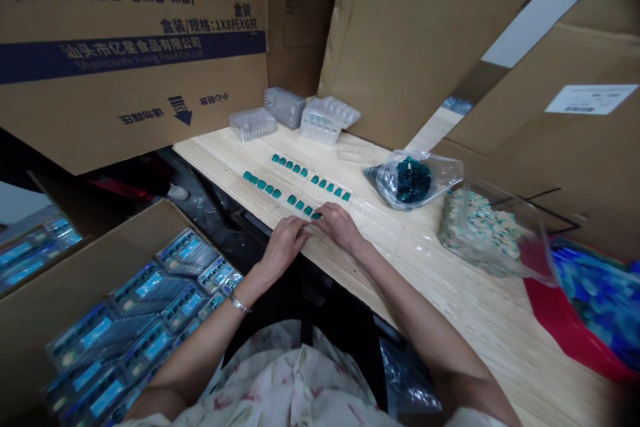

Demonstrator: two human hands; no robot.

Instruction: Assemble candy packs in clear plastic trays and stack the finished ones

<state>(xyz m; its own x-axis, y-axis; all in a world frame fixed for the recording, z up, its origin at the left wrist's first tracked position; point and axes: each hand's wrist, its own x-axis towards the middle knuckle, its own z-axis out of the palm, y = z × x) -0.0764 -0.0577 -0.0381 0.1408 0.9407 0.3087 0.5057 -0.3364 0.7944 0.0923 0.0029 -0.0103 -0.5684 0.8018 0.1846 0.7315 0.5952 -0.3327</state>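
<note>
Near the front edge of the table, my right hand has its fingers closed at the end of the nearer row, on a small teal piece. My left hand is beside it, fingers bent and drawn together at the table edge; whatever they grip is hidden. Two rows of teal pieces, a far row and a near row, lie in what look like clear plastic trays. To the right, an open clear bag holds a heap of dark teal pieces.
Stacks of clear plastic trays stand at the table's back. On the right are a clear tub of pale pieces and a red bin of blue ones. A carton of packed blue-labelled packs is at lower left; cardboard walls enclose the back.
</note>
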